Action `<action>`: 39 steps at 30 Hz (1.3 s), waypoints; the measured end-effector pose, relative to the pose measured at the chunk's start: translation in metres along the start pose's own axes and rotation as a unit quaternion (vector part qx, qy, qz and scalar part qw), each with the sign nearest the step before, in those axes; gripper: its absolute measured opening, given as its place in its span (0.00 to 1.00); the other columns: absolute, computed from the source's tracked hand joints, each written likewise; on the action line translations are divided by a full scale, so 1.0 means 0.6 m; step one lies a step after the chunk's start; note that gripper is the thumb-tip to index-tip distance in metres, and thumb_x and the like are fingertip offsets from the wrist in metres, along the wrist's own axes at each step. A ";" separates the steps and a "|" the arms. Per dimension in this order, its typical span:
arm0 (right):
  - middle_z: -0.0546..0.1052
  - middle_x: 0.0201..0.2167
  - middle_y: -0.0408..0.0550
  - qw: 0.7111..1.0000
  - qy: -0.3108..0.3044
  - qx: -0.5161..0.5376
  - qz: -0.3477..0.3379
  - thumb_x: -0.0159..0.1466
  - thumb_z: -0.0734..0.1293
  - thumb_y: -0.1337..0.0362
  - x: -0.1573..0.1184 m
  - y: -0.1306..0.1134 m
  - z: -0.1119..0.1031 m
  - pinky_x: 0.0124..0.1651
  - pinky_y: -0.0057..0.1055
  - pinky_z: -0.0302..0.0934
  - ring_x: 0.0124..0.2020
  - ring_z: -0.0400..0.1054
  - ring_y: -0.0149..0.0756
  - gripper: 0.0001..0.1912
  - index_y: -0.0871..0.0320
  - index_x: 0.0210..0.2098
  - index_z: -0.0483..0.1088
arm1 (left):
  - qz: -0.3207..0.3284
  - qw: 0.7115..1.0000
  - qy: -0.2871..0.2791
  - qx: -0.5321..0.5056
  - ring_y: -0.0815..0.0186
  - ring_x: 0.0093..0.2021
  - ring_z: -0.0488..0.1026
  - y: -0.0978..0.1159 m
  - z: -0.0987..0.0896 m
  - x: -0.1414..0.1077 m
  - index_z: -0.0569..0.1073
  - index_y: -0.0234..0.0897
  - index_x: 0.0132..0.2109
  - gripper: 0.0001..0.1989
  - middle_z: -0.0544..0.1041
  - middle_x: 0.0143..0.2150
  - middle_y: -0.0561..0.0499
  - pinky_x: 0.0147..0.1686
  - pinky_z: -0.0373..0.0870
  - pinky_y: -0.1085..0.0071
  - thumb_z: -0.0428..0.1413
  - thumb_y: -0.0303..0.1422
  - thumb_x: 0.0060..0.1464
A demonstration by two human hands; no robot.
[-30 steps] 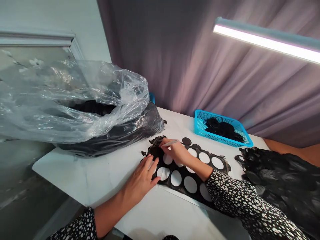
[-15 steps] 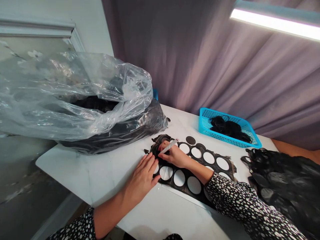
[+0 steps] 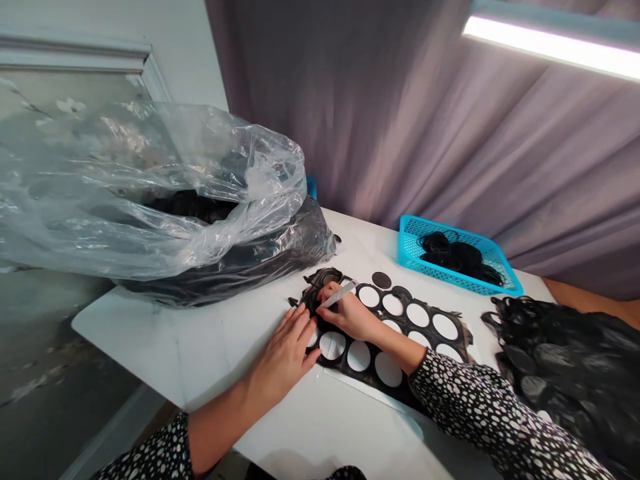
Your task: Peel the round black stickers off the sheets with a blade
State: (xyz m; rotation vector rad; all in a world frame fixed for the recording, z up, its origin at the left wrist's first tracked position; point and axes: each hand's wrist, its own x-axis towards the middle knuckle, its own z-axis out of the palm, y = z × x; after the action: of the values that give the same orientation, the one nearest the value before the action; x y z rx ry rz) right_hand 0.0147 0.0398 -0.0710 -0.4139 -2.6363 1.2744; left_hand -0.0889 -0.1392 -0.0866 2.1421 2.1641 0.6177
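A black sheet (image 3: pixel 346 367) with rows of round cut-outs, white showing through them, lies on the white table. My left hand (image 3: pixel 290 350) rests flat on the sheet's left end, fingers stretched out and thumb apart. In my right hand (image 3: pixel 353 319) is a slim white pen-like tool (image 3: pixel 339 295), pinched and slanted over the sheet's left part. Its working tip is hidden by my fingers, so I cannot tell its exact kind. Just behind the sheet lies a loose black disc (image 3: pixel 381 280), with another dark disc (image 3: pixel 401 293) by the sheet's back edge.
A large clear plastic bag (image 3: pixel 240 220) with dark material inside covers the table's left back. At the back right stands a blue basket (image 3: pixel 510 275) holding black cord-like pieces. A heap of black scraps (image 3: pixel 575 373) lies at the right. A bright lamp (image 3: pixel 550 47) hangs above.
Hardly anything differs. My right hand and the tool have shifted very slightly over the same spot; my left hand stays flat in place.
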 end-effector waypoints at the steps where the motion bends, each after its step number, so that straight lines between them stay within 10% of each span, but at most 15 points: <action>1: 0.66 0.35 0.46 1.000 0.007 -0.029 -0.009 0.64 0.64 0.71 -0.003 -0.004 0.005 0.40 0.32 0.59 0.35 0.62 0.34 0.07 0.58 0.30 0.63 | 0.000 1.000 -0.004 0.001 0.49 0.64 0.62 0.000 -0.001 0.001 0.66 0.30 0.56 0.19 0.69 0.58 0.35 0.63 0.61 0.51 0.54 0.34 0.61; 8: 0.69 0.36 0.52 0.956 -0.006 -0.273 -0.107 0.64 0.59 0.76 -0.010 -0.018 0.022 0.43 0.36 0.59 0.37 0.60 0.41 0.07 0.59 0.34 0.64 | 0.006 1.000 -0.008 0.012 0.48 0.62 0.64 -0.002 0.001 0.003 0.68 0.29 0.52 0.17 0.71 0.55 0.36 0.62 0.62 0.50 0.57 0.33 0.59; 16: 0.70 0.32 0.52 0.949 0.205 -0.239 0.012 0.66 0.57 0.72 0.054 0.040 -0.119 0.37 0.34 0.55 0.33 0.62 0.41 0.07 0.57 0.33 0.61 | 0.003 0.999 -0.031 0.027 0.52 0.53 0.70 -0.002 -0.028 0.029 0.71 0.34 0.48 0.12 0.74 0.48 0.42 0.57 0.65 0.52 0.56 0.36 0.60; 25: 0.70 0.33 0.47 0.993 0.007 -0.100 -0.067 0.63 0.60 0.73 0.061 0.041 -0.058 0.40 0.32 0.58 0.35 0.64 0.36 0.05 0.58 0.34 0.65 | -0.010 0.999 0.003 0.033 0.51 0.57 0.69 -0.030 0.009 0.109 0.68 0.30 0.54 0.18 0.72 0.53 0.36 0.59 0.63 0.54 0.55 0.34 0.60; 39: 0.71 0.37 0.47 0.996 -0.003 0.084 0.022 0.61 0.65 0.60 0.060 0.072 -0.052 0.41 0.33 0.60 0.36 0.64 0.34 0.08 0.59 0.31 0.66 | -0.005 0.999 -0.028 0.033 0.51 0.64 0.63 -0.043 0.028 0.091 0.65 0.28 0.59 0.23 0.67 0.62 0.34 0.65 0.56 0.54 0.57 0.34 0.60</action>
State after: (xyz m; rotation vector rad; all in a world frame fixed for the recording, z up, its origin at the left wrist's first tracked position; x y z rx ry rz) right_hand -0.0033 0.1004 -0.0842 -0.4453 -2.5113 1.4988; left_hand -0.1109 -0.0815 -0.0962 2.1519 2.1927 0.4861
